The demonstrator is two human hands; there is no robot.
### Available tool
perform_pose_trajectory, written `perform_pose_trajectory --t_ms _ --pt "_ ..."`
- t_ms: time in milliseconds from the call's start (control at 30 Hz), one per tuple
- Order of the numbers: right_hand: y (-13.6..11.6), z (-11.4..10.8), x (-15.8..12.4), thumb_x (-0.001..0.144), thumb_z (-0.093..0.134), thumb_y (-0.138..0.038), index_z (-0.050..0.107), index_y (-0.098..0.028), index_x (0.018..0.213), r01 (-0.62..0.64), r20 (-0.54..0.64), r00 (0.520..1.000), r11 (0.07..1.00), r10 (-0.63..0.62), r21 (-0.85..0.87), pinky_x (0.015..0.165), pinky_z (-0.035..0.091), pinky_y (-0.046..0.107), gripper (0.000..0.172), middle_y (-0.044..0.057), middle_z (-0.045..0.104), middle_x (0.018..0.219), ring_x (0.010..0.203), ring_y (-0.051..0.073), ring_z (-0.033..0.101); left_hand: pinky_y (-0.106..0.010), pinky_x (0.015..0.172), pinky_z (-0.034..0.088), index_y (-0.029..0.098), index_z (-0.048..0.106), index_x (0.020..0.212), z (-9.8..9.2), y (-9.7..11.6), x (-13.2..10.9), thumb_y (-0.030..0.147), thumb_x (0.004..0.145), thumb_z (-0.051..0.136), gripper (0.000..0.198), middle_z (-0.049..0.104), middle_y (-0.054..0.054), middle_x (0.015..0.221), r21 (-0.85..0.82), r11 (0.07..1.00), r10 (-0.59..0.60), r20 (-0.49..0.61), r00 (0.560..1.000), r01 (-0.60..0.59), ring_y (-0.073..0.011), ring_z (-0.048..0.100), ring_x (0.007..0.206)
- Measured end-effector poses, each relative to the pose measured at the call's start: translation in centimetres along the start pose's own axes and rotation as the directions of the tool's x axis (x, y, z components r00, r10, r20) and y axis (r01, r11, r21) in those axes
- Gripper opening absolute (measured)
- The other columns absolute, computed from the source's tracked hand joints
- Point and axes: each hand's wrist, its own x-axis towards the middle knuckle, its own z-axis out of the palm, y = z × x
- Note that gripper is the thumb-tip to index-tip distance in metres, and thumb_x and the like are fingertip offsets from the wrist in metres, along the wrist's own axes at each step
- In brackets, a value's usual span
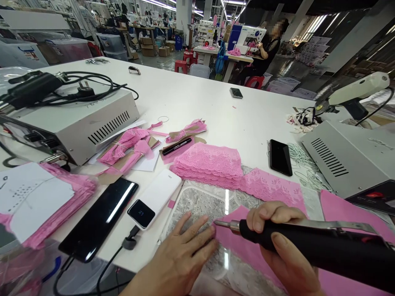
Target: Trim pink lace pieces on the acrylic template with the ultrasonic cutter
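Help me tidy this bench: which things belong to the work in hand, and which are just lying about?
In hand:
right hand gripping the black-handled metal-tipped tool
left hand flat, fingertips at the pink fabric piece
glass plate beneath

Lying about:
large black phone
white power bank
smaller black phone
black marker

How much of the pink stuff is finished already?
Looks done: a stack of pink lace lies behind. In hand: the right hand holds a black-handled tool, tip at the edge of a pink cloth piece the left hand presses flat. Left, probably: more pink cloth at the right.
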Motion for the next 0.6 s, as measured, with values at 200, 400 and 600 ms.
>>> perform_pose_trajectory --t_ms 200,400,600 --pt "0.5 -0.3 0.1 0.087 0.063 -0.027 0.057 -0.026 0.095 0.011 -0.008 1.0 0.999 -0.011 0.043 0.057 0.055 0.031 0.01 0.0 0.054 0.087 0.063 0.012 0.059 -0.046 0.123 0.013 0.018 0.064 0.121 1.1 -1.0 -0.1 0.005 0.089 0.046 0.039 0.065 -0.003 0.13 0.089 0.991 0.113 -0.095 0.989 -0.104 -0.0212 0.039 0.14" --pt "-1.6 -4.6 1.6 0.08 0.065 -0.025 0.063 -0.022 0.089 0.172 -0.272 0.95 0.983 -0.151 0.056 0.055 0.052 0.028 0.01 -0.001 0.054 0.085 0.062 0.011 0.059 -0.048 0.123 0.01 0.018 0.068 0.116 2.4 -2.9 0.1 0.0 0.089 0.041 0.041 0.068 -0.004 0.124 0.186 0.953 0.266 -0.138 0.954 -0.239 -0.0247 0.028 0.146" --pt "-2.0 -9.1 0.0 0.074 0.062 -0.019 0.065 -0.02 0.083 0.171 -0.444 0.88 0.985 -0.17 -0.036 0.055 0.051 0.028 0.01 0.0 0.056 0.082 0.058 0.011 0.058 -0.043 0.123 0.014 0.018 0.064 0.122 2.3 -2.4 2.3 0.007 0.094 0.044 0.036 0.064 -0.004 0.132 0.188 0.951 0.264 -0.071 0.962 -0.247 -0.0218 0.034 0.143"
